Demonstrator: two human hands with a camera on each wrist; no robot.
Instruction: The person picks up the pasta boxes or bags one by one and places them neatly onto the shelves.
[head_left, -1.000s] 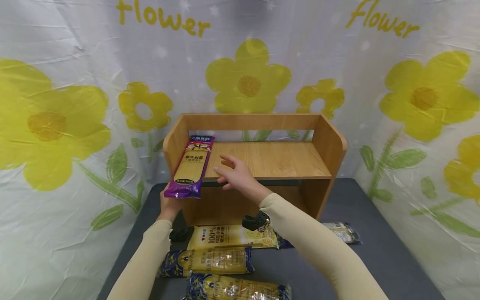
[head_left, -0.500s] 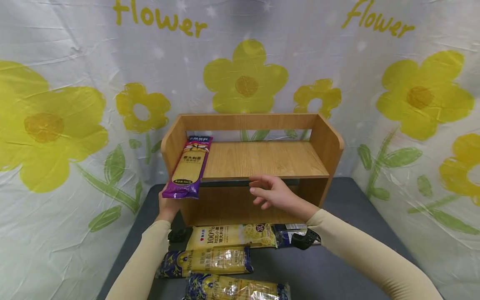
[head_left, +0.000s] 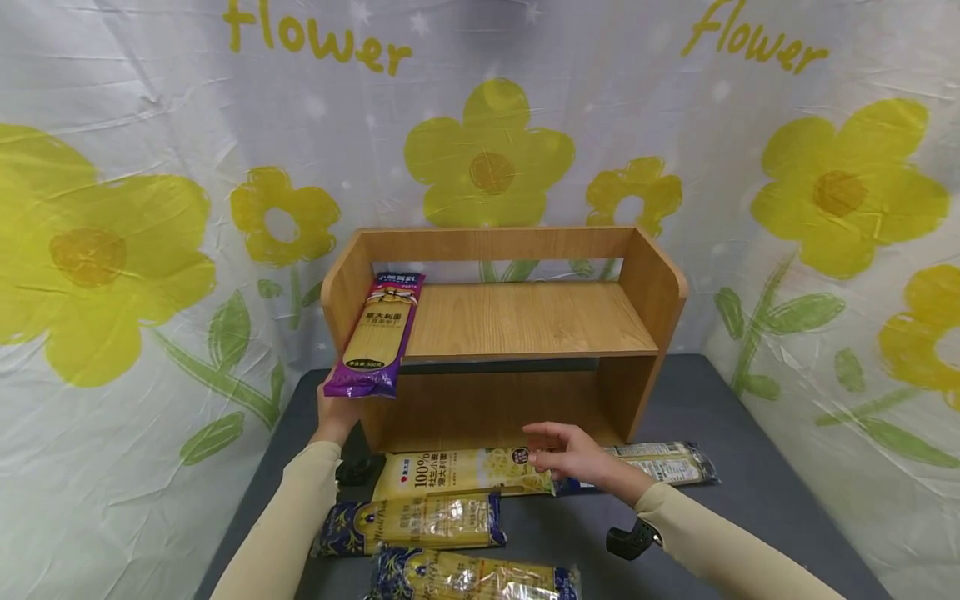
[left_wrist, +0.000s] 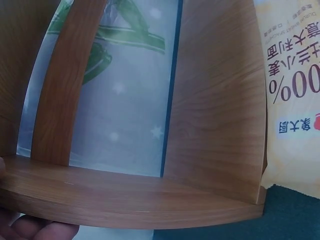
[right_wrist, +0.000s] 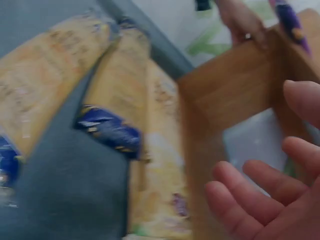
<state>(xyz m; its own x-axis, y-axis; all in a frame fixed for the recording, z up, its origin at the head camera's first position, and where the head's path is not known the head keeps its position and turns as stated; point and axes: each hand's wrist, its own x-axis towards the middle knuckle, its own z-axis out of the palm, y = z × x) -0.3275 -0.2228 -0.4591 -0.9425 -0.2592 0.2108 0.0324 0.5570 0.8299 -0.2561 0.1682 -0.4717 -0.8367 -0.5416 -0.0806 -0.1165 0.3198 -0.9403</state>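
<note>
A purple packet of spaghetti (head_left: 382, 329) lies at the left end of the upper board of a wooden shelf (head_left: 525, 321), its lower end jutting past the front edge. Below that end is my left hand (head_left: 337, 417), partly hidden by the packet. It grips the shelf's left side panel; in the left wrist view the fingers (left_wrist: 57, 231) show against the panel's outer face. My right hand (head_left: 573, 454) holds nothing, fingers loosely bent and spread from the thumb. It hovers over the right end of a cream packet of pasta (head_left: 457, 472).
A clear-and-blue pasta packet (head_left: 667, 462) lies right of the cream one. Two blue-and-gold spaghetti packets, one farther back (head_left: 420, 521) and one nearer (head_left: 472, 575), lie on the dark table (head_left: 750, 517). A flower-printed curtain (head_left: 495, 108) hangs behind and at both sides.
My right hand has moved away from the purple packet, to the right and down toward the packets in front of the shelf. My left hand and the purple packet stay in place.
</note>
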